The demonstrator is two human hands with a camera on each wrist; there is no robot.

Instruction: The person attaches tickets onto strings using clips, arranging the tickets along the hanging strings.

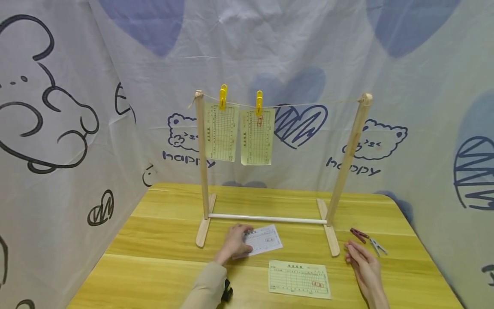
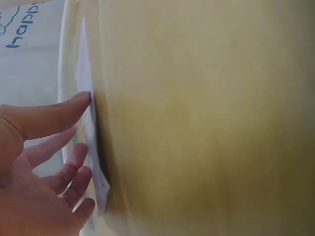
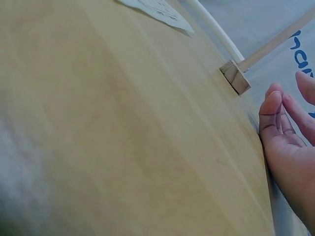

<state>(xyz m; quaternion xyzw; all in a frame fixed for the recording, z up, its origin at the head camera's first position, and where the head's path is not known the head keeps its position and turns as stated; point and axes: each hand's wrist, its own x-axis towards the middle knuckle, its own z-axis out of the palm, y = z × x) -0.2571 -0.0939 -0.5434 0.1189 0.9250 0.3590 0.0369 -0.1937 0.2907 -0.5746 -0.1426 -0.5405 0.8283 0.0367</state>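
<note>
My left hand is at the left end of a white printed slip with a red stamp. In the left wrist view, the thumb and fingers of the left hand pinch the white slip across its edges, close to the tabletop. A pale green printed slip, also red-stamped, lies flat nearer the front. To its right is my right hand, loosely curled and holding nothing. The right wrist view shows the same right hand beside the table, fingertips close together.
A wooden stand carries a string. Two yellow clips hold green slips on it. A white rod joins the stand's feet. Beyond my right hand lie a dark red clothespin and a grey clothespin.
</note>
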